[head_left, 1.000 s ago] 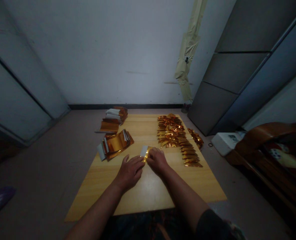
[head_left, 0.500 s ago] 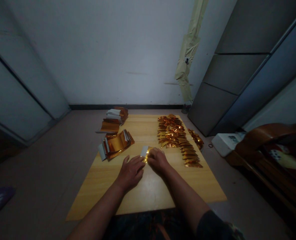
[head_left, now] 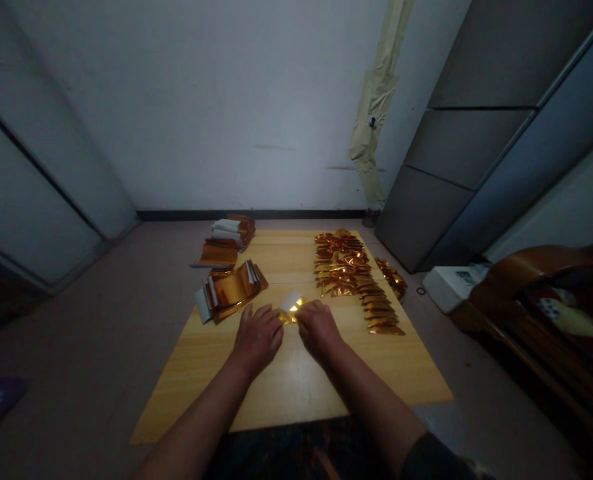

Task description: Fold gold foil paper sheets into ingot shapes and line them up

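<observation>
A small sheet of gold foil paper (head_left: 292,307), pale on one side, lies partly folded on the wooden table (head_left: 296,393). My left hand (head_left: 261,335) is closed on its left end, fingertips pressed to the gold edge. Opposite it, my right hand (head_left: 320,328) pinches the right end between thumb and fingers. My fingers hide parts of both ends. Left of my hands lies a bundle of gold foil sheets (head_left: 233,288). Folded gold foil pieces (head_left: 343,263) sit in overlapping rows on the right, one row (head_left: 380,310) reaching toward me.
More foil sheets (head_left: 221,253) overlap the table's far left corner. Folded pieces (head_left: 392,279) are heaped beyond the right edge. A grey cabinet (head_left: 426,200), a white box (head_left: 451,288) and a wooden seat (head_left: 521,333) stand to the right. A white wall (head_left: 226,133) rises behind.
The foil sheet's near edge now stretches as a gold band between my hands, and its pale part has turned. My left hand has shifted slightly left.
</observation>
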